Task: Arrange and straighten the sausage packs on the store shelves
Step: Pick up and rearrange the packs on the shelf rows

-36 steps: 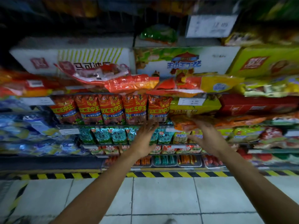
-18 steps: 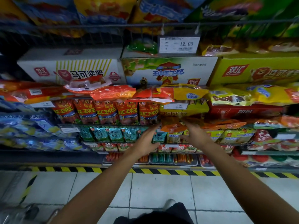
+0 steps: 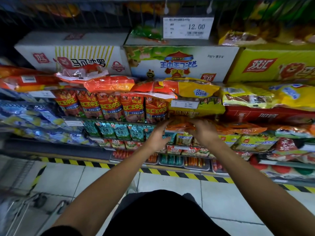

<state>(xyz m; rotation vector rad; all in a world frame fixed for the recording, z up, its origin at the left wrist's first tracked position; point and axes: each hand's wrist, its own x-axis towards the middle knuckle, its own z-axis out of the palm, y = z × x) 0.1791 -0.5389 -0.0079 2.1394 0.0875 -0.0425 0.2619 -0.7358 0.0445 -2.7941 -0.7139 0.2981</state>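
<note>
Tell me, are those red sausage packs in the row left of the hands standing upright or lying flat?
Upright. The red sausage packs stand side by side, fronts facing out; the orange pack above them lies flat.

White price tag [image 3: 188, 28] reading 12.00, striped floor tape [image 3: 179, 174], tiled floor [image 3: 170, 186], cart [image 3: 25, 206]

Store shelves [image 3: 109, 120], tiered. Top tier: three cartons, white [image 3: 71, 51] at left end, green-white [image 3: 180, 60] middle, yellow [image 3: 276, 63] at right end. Next tier: upright red sausage packs [image 3: 110, 106] in row, orange packs [image 3: 110, 83] flat across them. Lower tier: teal packs [image 3: 119, 131] in row. Bottom edge: metal trays [image 3: 170, 160].
</note>
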